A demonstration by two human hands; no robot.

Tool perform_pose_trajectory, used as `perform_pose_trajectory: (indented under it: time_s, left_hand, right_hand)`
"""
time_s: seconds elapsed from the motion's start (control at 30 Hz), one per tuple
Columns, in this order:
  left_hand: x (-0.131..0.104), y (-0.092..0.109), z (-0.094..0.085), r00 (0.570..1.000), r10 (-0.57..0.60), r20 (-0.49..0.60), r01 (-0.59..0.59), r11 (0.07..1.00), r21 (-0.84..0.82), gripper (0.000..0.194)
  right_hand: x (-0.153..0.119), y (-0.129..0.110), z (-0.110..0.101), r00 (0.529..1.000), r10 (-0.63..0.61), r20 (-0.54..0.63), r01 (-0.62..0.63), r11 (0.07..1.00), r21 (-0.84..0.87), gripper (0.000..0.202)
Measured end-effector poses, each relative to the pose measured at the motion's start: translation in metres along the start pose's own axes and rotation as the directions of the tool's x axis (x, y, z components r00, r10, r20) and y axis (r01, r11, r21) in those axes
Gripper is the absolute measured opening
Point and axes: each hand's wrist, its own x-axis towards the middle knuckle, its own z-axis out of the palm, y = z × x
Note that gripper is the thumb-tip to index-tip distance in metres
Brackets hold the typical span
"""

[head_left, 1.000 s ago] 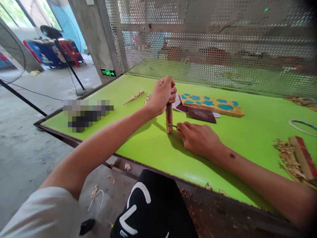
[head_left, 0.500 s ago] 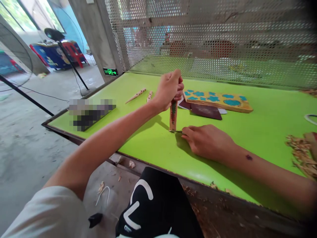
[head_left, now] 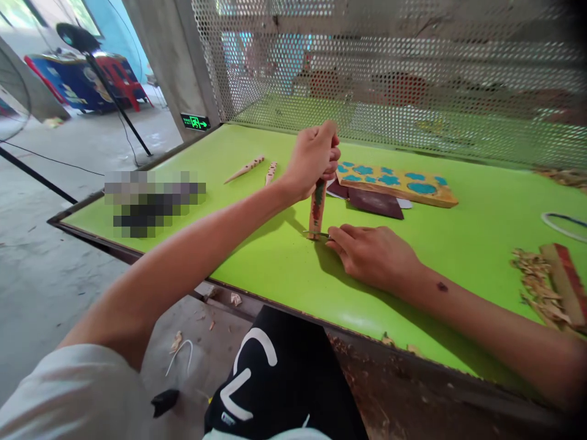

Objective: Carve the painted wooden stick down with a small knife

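Note:
My left hand (head_left: 316,156) is closed around the top of a narrow wooden piece (head_left: 316,211) with dark green and red marks, which stands upright on the green table (head_left: 257,256). My right hand (head_left: 373,253) pinches a thin metal tool (head_left: 323,234), whose blade lies across the lower end of the wood. Behind my hands is a yellow board with blue patches (head_left: 394,181), resting partly on dark brown sheets (head_left: 376,203). Two pale carved sticks, one pointed (head_left: 245,170) and one shorter (head_left: 271,173), lie left of my left hand.
Wood shavings (head_left: 534,278) and a reddish-edged block (head_left: 564,284) lie at the right, near a white ring (head_left: 564,226). A perforated metal screen (head_left: 389,79) rises along the back edge. Blurred-out items (head_left: 153,201) occupy the left end.
The metal tool has moved slightly up the wooden piece from its bottom end. The whole view has shifted a little, showing more of the block at the right.

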Motion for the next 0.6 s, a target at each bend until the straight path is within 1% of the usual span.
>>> perform_pose_trajectory:
  time_s: [0.07,0.13,0.2,0.3,0.37,0.43,0.53,0.6]
  left_hand:
    - [0.002,0.001,-0.003,0.999,-0.042,-0.027,0.04,0.997,-0.07,0.03]
    - [0.002,0.003,-0.007,0.998,-0.063,-0.029,0.06,0.992,-0.111,0.029]
    - [0.002,0.005,-0.01,0.999,-0.038,-0.01,0.037,0.994,-0.099,0.03]
    - [0.001,0.006,-0.014,0.999,0.04,0.006,-0.04,0.999,-0.021,0.031]
    - [0.001,0.005,-0.016,0.997,0.077,0.012,-0.078,0.996,0.034,0.031]
    - [0.001,0.005,-0.016,0.997,0.078,0.021,-0.079,0.996,0.049,0.03]
    - [0.001,0.004,-0.012,1.0,0.019,0.01,-0.019,1.0,-0.002,0.03]
    - [0.0,0.004,-0.009,1.0,-0.025,-0.009,0.025,0.999,-0.047,0.03]
  right_hand:
    - [0.0,-0.004,-0.004,0.999,-0.005,0.036,0.005,1.0,-0.003,0.032]
    - [-0.001,-0.004,-0.007,0.998,-0.012,0.065,0.012,1.0,-0.004,0.032]
    - [-0.002,-0.003,-0.009,0.996,-0.024,0.088,0.025,1.0,-0.004,0.032]
    - [-0.006,0.005,-0.008,0.993,-0.044,0.112,0.043,0.999,0.015,0.032]
    - [-0.009,0.01,-0.005,0.994,-0.05,0.102,0.047,0.998,0.031,0.033]
    - [-0.01,0.012,-0.001,0.997,-0.041,0.062,0.039,0.999,0.025,0.036]
    - [-0.008,0.008,0.001,1.0,-0.007,0.01,0.007,1.0,-0.008,0.038]
    - [-0.006,0.001,0.0,1.0,0.007,0.02,-0.007,1.0,-0.025,0.036]
